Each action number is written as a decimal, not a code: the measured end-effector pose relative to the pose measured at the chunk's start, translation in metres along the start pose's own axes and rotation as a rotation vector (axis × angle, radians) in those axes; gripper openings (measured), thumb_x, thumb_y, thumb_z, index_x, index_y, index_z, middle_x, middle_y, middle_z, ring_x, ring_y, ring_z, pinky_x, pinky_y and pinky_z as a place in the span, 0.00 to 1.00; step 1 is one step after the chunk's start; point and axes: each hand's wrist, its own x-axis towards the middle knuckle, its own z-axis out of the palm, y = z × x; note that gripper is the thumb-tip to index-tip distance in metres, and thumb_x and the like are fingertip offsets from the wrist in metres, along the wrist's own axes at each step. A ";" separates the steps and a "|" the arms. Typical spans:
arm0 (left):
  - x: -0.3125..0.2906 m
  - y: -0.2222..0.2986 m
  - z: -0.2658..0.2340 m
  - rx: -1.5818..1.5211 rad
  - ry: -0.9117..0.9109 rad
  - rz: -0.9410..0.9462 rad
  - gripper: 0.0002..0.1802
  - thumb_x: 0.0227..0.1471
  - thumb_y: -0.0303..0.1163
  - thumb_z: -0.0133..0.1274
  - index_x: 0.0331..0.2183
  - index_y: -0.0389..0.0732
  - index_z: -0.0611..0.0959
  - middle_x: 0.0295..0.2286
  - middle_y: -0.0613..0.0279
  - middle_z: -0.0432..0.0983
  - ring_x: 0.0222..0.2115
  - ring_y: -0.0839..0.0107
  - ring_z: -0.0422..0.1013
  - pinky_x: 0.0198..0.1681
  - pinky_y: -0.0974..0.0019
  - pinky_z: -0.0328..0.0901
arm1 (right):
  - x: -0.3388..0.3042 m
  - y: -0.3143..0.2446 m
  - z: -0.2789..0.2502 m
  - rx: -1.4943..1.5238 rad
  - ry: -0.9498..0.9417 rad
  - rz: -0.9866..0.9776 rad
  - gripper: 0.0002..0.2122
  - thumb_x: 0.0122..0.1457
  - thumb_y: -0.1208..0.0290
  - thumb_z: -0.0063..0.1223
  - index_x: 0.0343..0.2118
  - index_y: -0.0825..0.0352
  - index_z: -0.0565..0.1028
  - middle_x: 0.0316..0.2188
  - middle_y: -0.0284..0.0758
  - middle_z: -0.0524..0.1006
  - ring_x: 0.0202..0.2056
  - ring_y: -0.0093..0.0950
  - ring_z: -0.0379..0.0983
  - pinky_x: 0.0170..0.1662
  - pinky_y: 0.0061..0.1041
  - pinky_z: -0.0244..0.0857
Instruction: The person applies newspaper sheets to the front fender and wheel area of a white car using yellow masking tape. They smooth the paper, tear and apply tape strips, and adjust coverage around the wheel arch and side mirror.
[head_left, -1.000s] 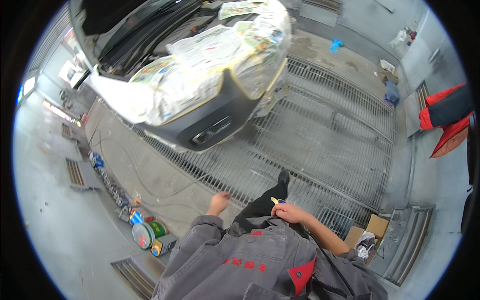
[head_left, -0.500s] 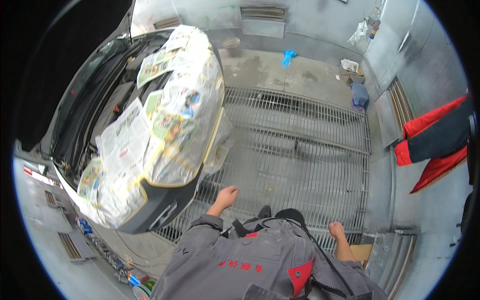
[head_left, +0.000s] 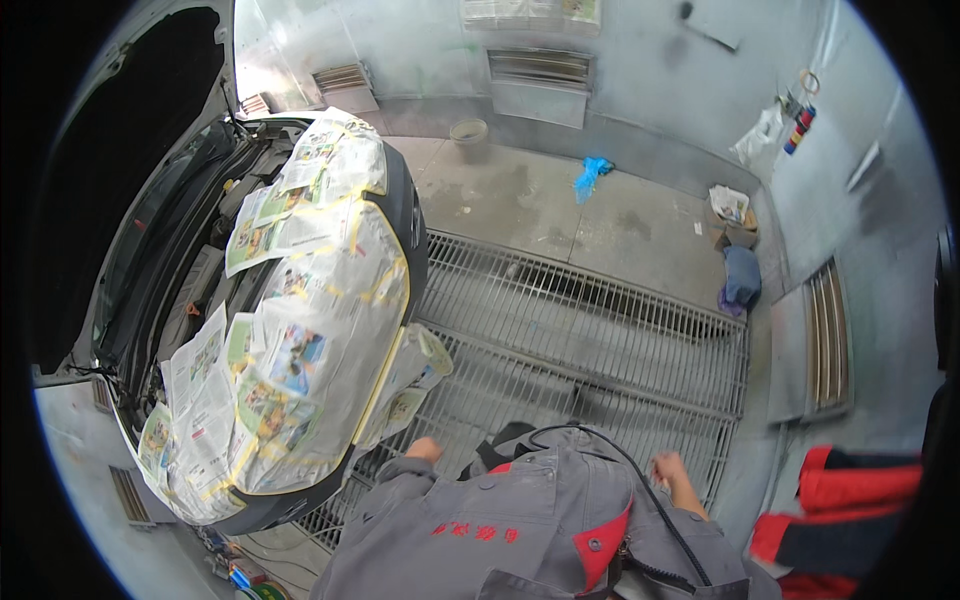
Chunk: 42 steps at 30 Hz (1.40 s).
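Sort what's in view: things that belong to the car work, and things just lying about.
Seem to belong, being on the car:
dark bumper
newspaper sheets
yellow tape

Seem just lying about, on the floor:
crumpled blue item
round tub
cardboard box
blue bundle

Concrete floor (head_left: 640,200) with metal grating (head_left: 640,350); on concrete: bucket (head_left: 468,133), crumpled blue sheet (head_left: 592,178), cardboard box (head_left: 740,235).
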 end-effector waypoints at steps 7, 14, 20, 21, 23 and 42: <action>0.092 0.100 -0.067 -0.539 -0.022 -0.264 0.17 0.53 0.43 0.54 0.36 0.42 0.89 0.29 0.55 0.85 0.35 0.58 0.81 0.43 0.58 0.72 | 0.166 -0.300 -0.175 0.023 0.338 -0.278 0.11 0.60 0.68 0.50 0.35 0.69 0.81 0.18 0.36 0.77 0.13 0.26 0.71 0.15 0.27 0.63; 0.325 0.160 -0.158 -0.573 -0.026 -0.028 0.20 0.54 0.44 0.58 0.41 0.39 0.87 0.35 0.54 0.85 0.37 0.60 0.80 0.43 0.57 0.72 | 0.340 -0.454 -0.174 -0.199 0.115 -0.246 0.11 0.60 0.62 0.54 0.33 0.65 0.82 0.20 0.35 0.81 0.18 0.26 0.77 0.21 0.29 0.70; 0.550 0.219 -0.375 -0.177 0.041 0.023 0.22 0.52 0.49 0.54 0.36 0.41 0.89 0.40 0.45 0.82 0.44 0.47 0.77 0.48 0.51 0.71 | 0.402 -0.551 -0.183 -0.038 -0.031 0.039 0.08 0.62 0.67 0.54 0.35 0.64 0.81 0.21 0.37 0.81 0.19 0.27 0.78 0.19 0.28 0.67; 0.583 0.251 -0.423 -0.250 0.055 -0.018 0.22 0.53 0.48 0.53 0.37 0.42 0.89 0.40 0.45 0.82 0.44 0.46 0.77 0.49 0.51 0.71 | 0.409 -0.556 -0.193 -0.017 0.003 0.051 0.07 0.62 0.68 0.54 0.35 0.64 0.82 0.21 0.36 0.81 0.19 0.27 0.78 0.19 0.28 0.67; 0.638 0.305 -0.516 -0.361 0.272 0.169 0.22 0.56 0.48 0.52 0.40 0.41 0.87 0.40 0.46 0.82 0.45 0.46 0.76 0.50 0.50 0.70 | 0.442 -0.590 -0.204 0.011 0.049 0.033 0.07 0.62 0.70 0.52 0.35 0.64 0.82 0.21 0.36 0.81 0.18 0.27 0.77 0.19 0.28 0.67; 0.987 0.523 -1.279 -0.639 0.957 0.672 0.13 0.58 0.32 0.57 0.44 0.38 0.84 0.35 0.54 0.84 0.35 0.67 0.80 0.42 0.64 0.72 | 0.824 -1.177 -0.262 0.073 0.024 -0.188 0.13 0.67 0.73 0.37 0.44 0.66 0.77 0.22 0.39 0.79 0.18 0.29 0.76 0.20 0.30 0.67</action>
